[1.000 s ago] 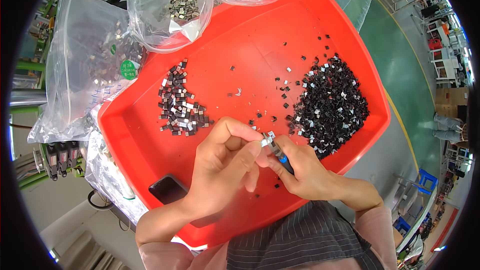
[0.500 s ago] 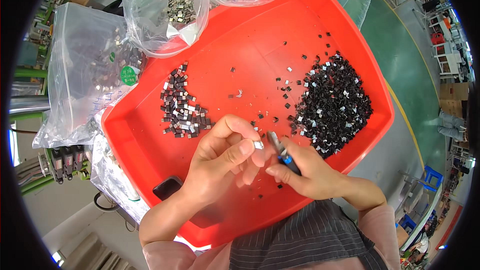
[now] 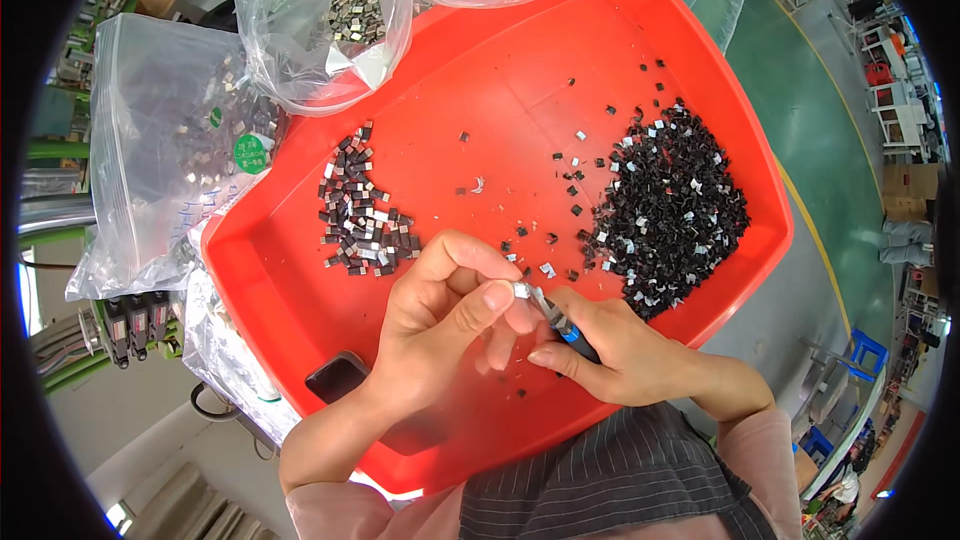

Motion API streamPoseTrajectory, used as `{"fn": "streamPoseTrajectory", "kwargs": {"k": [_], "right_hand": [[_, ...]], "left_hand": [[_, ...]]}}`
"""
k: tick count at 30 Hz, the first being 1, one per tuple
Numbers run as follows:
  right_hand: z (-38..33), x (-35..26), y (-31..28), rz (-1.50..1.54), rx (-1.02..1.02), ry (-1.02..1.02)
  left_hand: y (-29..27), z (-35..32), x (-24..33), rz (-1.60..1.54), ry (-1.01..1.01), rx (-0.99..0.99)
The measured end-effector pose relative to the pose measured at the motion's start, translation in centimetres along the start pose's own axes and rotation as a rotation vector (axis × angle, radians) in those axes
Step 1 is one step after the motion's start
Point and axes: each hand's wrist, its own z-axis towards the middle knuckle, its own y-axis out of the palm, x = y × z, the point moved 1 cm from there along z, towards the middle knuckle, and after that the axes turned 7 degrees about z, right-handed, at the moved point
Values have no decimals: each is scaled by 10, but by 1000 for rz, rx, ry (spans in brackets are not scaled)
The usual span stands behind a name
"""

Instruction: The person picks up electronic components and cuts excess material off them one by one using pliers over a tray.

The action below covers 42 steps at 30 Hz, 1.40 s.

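Between thumb and forefinger, my left hand [image 3: 437,318] pinches a small silvery metal piece [image 3: 521,290]. My right hand [image 3: 632,352] is wrapped round small pliers [image 3: 570,331] with blue and black handles. The jaws of the pliers are right at the piece; whether they grip it is too small to tell. Both hands are over a red plastic tray [image 3: 500,120]. Left of the hands lies a pile of small black-and-silver metal pieces [image 3: 366,210]. To the right is a large heap of black scraps [image 3: 672,208] with white bits among them.
Clear plastic bags of metal pieces [image 3: 357,8] rest at the tray's far edge. Another clear bag [image 3: 150,140] with a green sticker is at the left. A dark rectangular object [image 3: 337,377] lies at the tray's near left. Loose scraps dot the tray's middle.
The pliers' jaws have moved left and down to the metal piece. A small white scrap now lies on the tray just beyond the pliers. My left hand has barely moved.
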Motion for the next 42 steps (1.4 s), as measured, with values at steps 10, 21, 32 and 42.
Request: {"fn": "streamPoseTrajectory", "kwargs": {"k": [10, 21, 32, 42], "right_hand": [[2, 8, 1, -73, 9, 14], [-1, 4, 1, -29, -14, 61], [-4, 4, 2, 130, -58, 22], [1, 10, -4, -131, -36, -94]], "left_hand": [[2, -2, 1, 89, -39, 59], [-2, -3, 9, 434, -52, 35], [2, 2, -5, 1050, 743, 132], [-9, -3, 3, 351, 207, -52]]}}
